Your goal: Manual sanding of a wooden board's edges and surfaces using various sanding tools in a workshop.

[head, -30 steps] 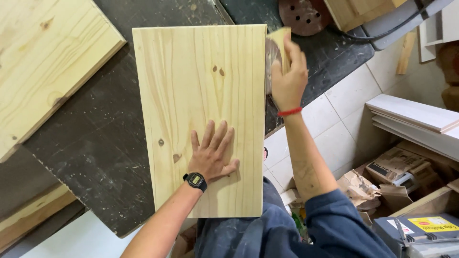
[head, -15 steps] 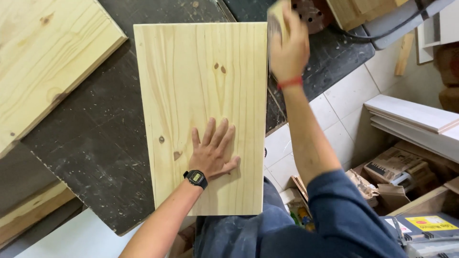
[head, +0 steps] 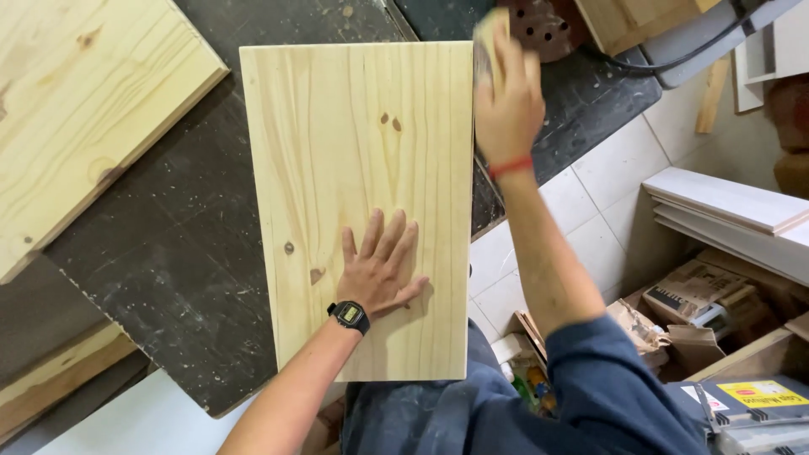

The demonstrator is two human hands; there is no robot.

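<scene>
Head view: left hand (head: 377, 270) flat on pine board (head: 354, 152); right hand (head: 508, 105) grips sanding block (head: 486, 38); yellow-labelled box (head: 750, 400) lower right.

I see even, soft daylight with no glare on the pine board (head: 358, 185), which stays sharp, grain and knots clear. My right hand (head: 508, 105), at the board's far right corner, smears with motion blur, while my left hand (head: 379, 270) casts only a faint shadow on the board.

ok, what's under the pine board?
The pine board lies on a dark scuffed workbench, near end overhanging it. The left hand presses flat on top. The bench surface directly beneath is covered.
</scene>
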